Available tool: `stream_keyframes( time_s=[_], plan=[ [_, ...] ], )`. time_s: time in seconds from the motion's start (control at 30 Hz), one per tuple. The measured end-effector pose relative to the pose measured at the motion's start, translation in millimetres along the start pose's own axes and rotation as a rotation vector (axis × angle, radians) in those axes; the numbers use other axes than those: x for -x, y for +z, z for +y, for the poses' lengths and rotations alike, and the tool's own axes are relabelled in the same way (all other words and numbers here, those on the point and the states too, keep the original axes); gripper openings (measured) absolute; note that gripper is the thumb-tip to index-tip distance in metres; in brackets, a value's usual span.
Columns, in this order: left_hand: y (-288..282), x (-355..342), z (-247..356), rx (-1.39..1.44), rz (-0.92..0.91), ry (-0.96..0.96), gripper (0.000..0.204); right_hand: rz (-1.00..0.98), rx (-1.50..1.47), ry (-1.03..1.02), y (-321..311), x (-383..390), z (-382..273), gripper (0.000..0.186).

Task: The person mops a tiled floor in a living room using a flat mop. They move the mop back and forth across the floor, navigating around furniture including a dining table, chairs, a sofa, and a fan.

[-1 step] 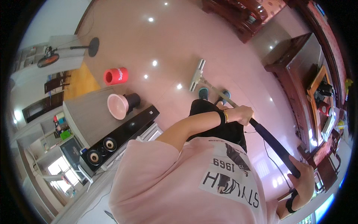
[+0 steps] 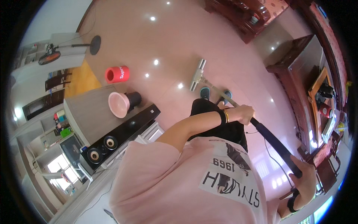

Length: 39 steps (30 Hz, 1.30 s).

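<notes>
A person's left hand [image 2: 243, 114] was wrapped around the pole of a long-handled mop [image 2: 266, 134], its fingers curled and pressed tight at the point where pale shaft met dark grip. The right hand [image 2: 305, 178] closed around the far end of that grip, thumb laid along the dark sleeve; the rest of its fingers, largely hidden behind the handle, could not be made out clearly.

Between the two hands the grip ran on a slant across the front of the body. Past the left hand the shaft continued forward and to the person's left, a single straight line from right hand to floor level. At its lower end the mop head [image 2: 197, 74], a pale bar with rollers, sat crosswise to the pole, just ahead of the left shoe [image 2: 204, 94] and well apart from the right hand. The left hand was the nearer of the two to it.

Farther out to the person's left stood a red cylinder [image 2: 120, 74], with a pink basin [image 2: 118, 105] nearer the body, close to a black speaker [image 2: 126, 132]. Dark wooden furniture [image 2: 289, 67] lined the right. Whether the head pressed on the floor could not be told.
</notes>
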<state>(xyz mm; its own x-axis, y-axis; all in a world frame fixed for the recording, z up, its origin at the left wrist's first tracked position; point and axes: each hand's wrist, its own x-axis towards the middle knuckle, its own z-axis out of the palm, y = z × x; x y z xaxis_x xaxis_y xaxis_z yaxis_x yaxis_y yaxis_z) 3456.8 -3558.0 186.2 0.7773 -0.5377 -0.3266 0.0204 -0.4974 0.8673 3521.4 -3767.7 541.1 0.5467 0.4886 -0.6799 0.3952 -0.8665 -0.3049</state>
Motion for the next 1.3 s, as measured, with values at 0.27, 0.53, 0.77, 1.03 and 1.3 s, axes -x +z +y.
stream_keyframes(
  time_s=[0.27, 0.53, 0.77, 1.03, 1.3],
  plan=[
    [4.6, 100.3, -73.7, 0.047, 0.269, -0.209, 0.017, -0.072, 0.196, -0.243, 13.4, -69.9, -81.8, 0.058],
    [11.2, 233.7, -163.9, 0.13, 0.424, -0.347, 0.013, -0.076, 0.183, -0.685, 81.0, -175.6, -160.4, 0.043],
    [46.5, 295.2, -203.8, 0.199, 0.542, -0.53, 0.012, -0.071, 0.213, -0.744, 137.3, -200.5, -211.1, 0.048],
    [65.2, 277.0, -186.5, 0.098, 0.704, -0.578, 0.024, -0.04, 0.241, -0.725, 151.1, -181.0, -183.9, 0.043],
    [78.1, 189.4, -148.8, -0.236, 0.226, -0.52, 0.022, -0.058, 0.188, -0.65, 151.3, -152.5, -55.6, 0.046]
  ],
)
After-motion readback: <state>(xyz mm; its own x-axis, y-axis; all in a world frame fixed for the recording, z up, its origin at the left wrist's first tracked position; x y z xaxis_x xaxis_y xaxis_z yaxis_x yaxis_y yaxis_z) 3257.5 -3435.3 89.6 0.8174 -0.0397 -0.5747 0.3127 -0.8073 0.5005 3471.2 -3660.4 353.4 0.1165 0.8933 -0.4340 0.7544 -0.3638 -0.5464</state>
